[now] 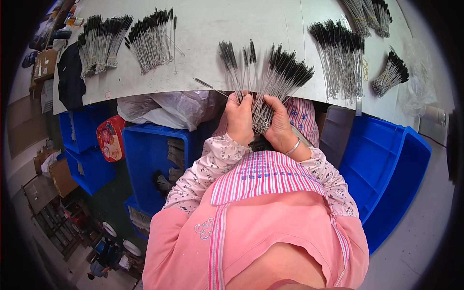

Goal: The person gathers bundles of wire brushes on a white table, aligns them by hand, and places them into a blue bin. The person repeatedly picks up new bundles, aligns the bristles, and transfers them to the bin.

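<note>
In front of me at the table's near edge, my right hand (280, 126) is closed around a thick bunch of wire-handled tube brushes (289, 72). Their black bristle ends fan out over the table, and their looped wire ends hang down between my hands. My left hand (239, 120) is closed on a smaller group of tube brushes (229, 60), its thumb and fingertips near the bunch in the other hand. A single tube brush (203, 83) sticks out sideways to the left from my left hand. Part of the wires is hidden behind my fingers.
The white table (208, 29) bears loose brush piles (150, 43) at left and a large pile (338, 58) at right. A banded brush bundle (390, 75) lies far right, near clear plastic (418, 72). Blue bins (377, 159) stand on both sides, with a red floral stool (111, 138) at left.
</note>
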### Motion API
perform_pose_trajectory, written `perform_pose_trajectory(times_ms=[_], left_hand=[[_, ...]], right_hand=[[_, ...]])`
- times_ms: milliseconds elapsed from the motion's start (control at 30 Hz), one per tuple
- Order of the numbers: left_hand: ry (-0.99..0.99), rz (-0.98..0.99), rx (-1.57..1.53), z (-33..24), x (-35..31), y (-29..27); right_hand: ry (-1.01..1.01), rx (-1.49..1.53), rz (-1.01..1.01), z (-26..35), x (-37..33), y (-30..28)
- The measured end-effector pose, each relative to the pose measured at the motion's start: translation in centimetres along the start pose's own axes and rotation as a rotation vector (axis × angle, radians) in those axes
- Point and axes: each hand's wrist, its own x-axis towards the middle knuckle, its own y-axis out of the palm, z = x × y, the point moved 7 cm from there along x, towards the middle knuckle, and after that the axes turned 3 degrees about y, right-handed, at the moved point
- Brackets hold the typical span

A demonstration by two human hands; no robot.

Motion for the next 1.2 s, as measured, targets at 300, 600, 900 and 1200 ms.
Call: perform_pose_trajectory(times_ms=[300,600,900,1200], left_hand=[[-0.001,-0.089,0.042,0.4,0.1,-0.3],[-0.034,-0.021,-0.103,0.8,-0.1,0.1],[-0.085,0.036,-0.059,1.3,0.1,0.4],[-0.119,0.03,-0.082,0.7,-0.2,1.2]], right_hand=[[-0.059,-0.066,0.009,0.5,-0.1,-0.1],[-0.077,-0.048,-0.058,0.6,-0.1,-0.1],[-0.063,-0.076,-0.082,0.6,0.0,-0.6],[-0.036,-0.077,-0.031,0.5,-0.1,0.0]])
